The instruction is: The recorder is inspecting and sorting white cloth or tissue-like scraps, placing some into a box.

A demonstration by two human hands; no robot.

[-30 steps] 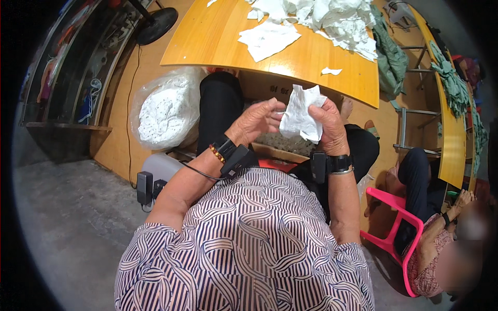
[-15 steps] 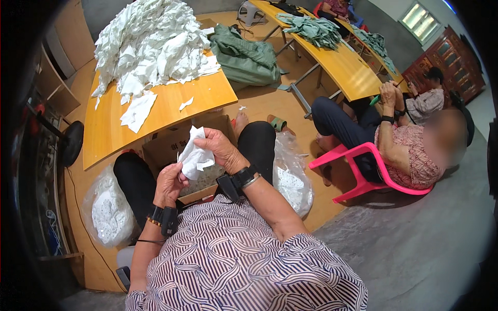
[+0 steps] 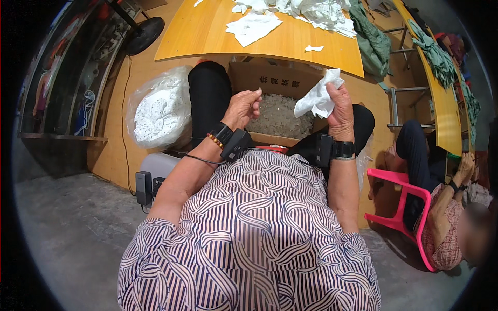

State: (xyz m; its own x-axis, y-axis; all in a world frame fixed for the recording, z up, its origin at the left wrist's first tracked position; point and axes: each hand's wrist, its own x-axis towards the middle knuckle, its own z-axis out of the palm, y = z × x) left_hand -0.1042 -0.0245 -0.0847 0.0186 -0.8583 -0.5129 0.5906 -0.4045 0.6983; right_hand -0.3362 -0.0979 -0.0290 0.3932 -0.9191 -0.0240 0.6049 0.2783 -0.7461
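My right hand (image 3: pixel 340 106) grips a crumpled white cloth piece (image 3: pixel 317 99) between thumb and fingers, at the right side of an open cardboard box (image 3: pixel 244 78) between my knees. Grey-white small bits (image 3: pixel 285 116) fill the box's bottom. My left hand (image 3: pixel 243 110) hovers at the box's left side, its thumb and fingertips pressed together in a pinch. Whatever may be in that pinch is too small to make out. The two hands are apart, and the cloth hangs from the right one only.
Ahead stands a yellow table (image 3: pixel 207 31) with white cloth pieces (image 3: pixel 254 27) on it. A clear plastic bag (image 3: pixel 161 111) of speckled white stuff sits by my left leg. At the right, a person sits on a pink chair (image 3: pixel 399 223). A black cable (image 3: pixel 129 98) runs along the floor.
My hands have moved apart; the left one has let go of the cloth, which stays in the right. The view has tilted down and turned left, showing more of the box's inside.
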